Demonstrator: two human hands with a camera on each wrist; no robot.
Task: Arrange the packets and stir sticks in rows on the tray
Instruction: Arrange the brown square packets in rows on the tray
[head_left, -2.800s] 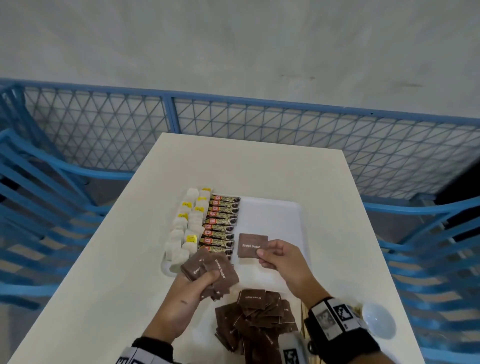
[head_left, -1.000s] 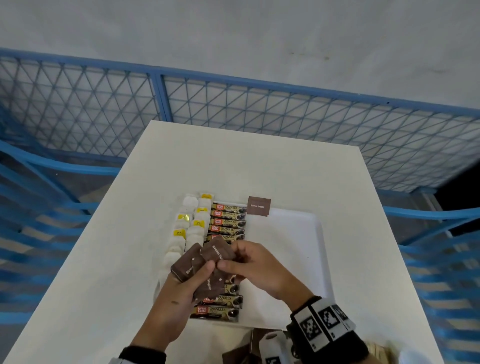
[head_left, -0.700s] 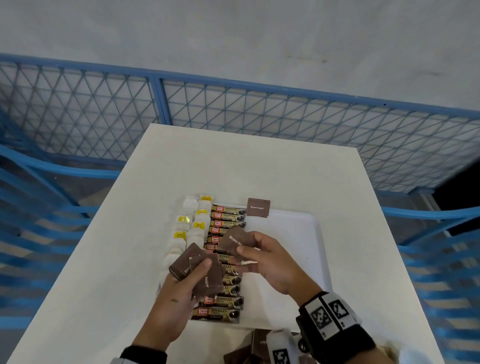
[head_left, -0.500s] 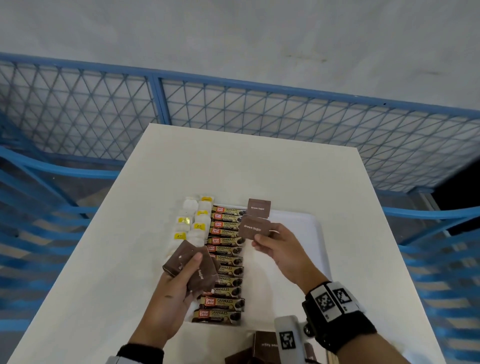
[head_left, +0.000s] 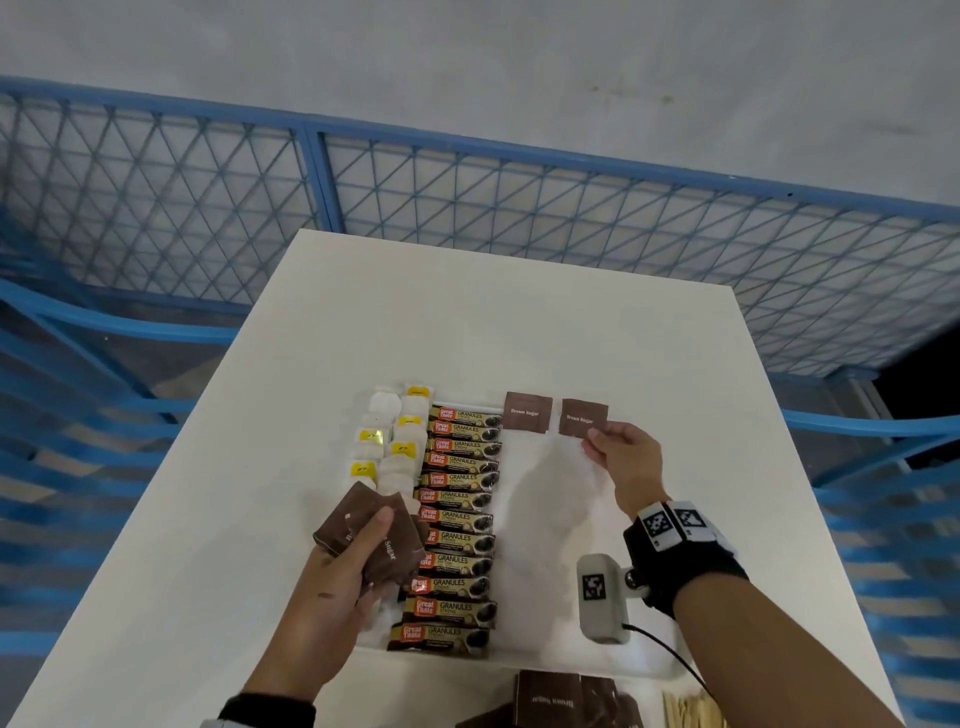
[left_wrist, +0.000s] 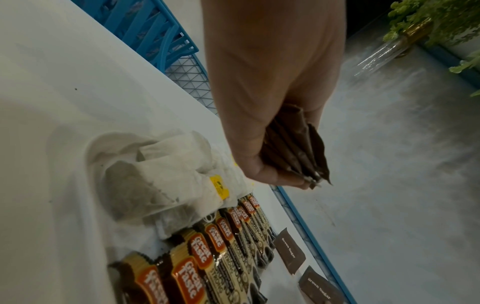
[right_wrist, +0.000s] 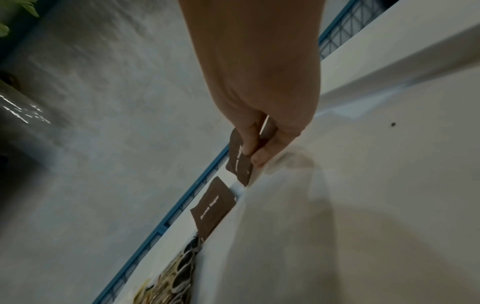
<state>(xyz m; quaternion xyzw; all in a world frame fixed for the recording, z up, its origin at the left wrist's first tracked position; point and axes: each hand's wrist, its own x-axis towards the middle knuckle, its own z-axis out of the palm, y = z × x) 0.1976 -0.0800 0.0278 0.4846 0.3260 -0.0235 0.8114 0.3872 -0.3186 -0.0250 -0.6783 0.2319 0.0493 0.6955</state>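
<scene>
Brown sugar packets and wooden stir sticks lie nearest, off the tray's near rim. Left hand grips a fanned packet stack, fingers curled round it. Bare tray floor spreads right of the coffee sticks. Right hand pinches one packet at the far rim, beside a placed packet. White worktop, blue mesh fence beyond

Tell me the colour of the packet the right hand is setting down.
Brown with white "Brown Sugar" lettering: the packet pinched by the right hand, clearest in the head view.
</scene>
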